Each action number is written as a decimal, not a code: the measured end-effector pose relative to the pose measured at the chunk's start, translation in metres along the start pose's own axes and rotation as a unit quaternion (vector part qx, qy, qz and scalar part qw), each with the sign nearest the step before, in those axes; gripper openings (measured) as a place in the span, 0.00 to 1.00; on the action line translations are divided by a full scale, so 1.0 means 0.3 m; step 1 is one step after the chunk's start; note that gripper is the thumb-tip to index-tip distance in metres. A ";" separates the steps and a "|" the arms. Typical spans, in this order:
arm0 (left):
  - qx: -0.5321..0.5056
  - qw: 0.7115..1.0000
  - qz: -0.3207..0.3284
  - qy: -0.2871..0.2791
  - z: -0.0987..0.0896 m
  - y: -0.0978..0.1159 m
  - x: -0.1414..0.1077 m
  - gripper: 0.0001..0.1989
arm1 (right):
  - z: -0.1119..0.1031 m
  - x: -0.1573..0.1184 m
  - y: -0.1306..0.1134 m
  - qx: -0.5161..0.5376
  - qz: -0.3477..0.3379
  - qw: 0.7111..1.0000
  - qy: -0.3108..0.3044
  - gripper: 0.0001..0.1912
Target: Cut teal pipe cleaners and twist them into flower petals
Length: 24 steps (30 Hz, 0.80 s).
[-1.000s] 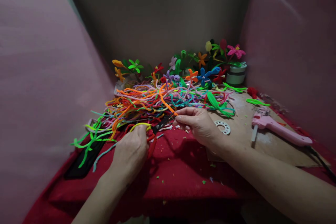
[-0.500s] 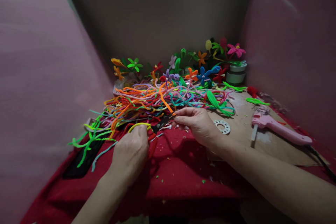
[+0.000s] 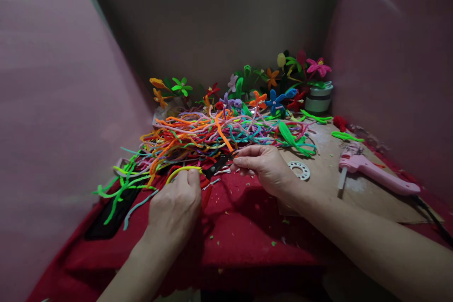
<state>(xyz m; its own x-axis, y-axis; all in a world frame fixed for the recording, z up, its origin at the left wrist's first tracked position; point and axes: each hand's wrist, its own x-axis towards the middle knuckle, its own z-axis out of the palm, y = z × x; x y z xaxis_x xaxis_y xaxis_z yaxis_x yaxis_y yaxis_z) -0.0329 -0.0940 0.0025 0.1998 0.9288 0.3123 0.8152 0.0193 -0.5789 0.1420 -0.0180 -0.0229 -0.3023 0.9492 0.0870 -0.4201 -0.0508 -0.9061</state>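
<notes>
The left hand (image 3: pixel 177 203) gripped a black-headed tool (image 3: pixel 214 169) over the red worktop (image 3: pixel 247 245). The right hand (image 3: pixel 264 165) pinched the end of an orange stem (image 3: pixel 224 138) at the tool's tip, before a heap of stems (image 3: pixel 191 134). A pink glue gun (image 3: pixel 382 176) lay to the right.

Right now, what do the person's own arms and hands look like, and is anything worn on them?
The left hand and the right hand are bare, with no gloves or rings visible. The left forearm and right forearm show no sleeve, watch or bracelet.
</notes>
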 end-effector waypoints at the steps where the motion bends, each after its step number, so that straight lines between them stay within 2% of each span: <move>1: 0.000 1.000 0.003 0.005 0.002 0.000 0.000 0.15 | -0.001 0.000 0.000 -0.001 0.001 1.000 0.000 0.08; 7: -0.022 1.000 0.012 0.014 0.020 -0.001 0.000 0.14 | 0.007 -0.005 -0.013 0.026 0.022 0.999 0.004 0.09; 14: -0.110 0.993 0.017 -0.040 0.039 -0.005 0.006 0.11 | 0.007 0.000 -0.016 0.028 0.037 0.999 0.017 0.10; 19: -0.162 0.985 0.012 -0.051 0.065 -0.051 0.014 0.12 | -0.007 0.015 -0.017 0.042 0.037 0.997 0.055 0.09; 21: -0.195 0.976 0.046 -0.081 0.082 -0.072 0.014 0.12 | -0.013 0.019 -0.022 0.049 0.011 0.996 0.071 0.08; 24: -0.278 0.941 0.134 -0.142 0.109 -0.089 0.013 0.10 | -0.016 0.022 -0.029 0.072 -0.023 0.995 0.072 0.08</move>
<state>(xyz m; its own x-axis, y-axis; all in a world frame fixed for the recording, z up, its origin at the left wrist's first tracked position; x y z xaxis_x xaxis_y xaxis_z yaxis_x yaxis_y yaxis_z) -0.0715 -0.0788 -0.0056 0.3507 0.9353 -0.0480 0.9299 -0.3538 -0.1006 0.1479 -0.0100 -0.0165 -0.1575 0.9858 0.0574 -0.5517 -0.0396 -0.8331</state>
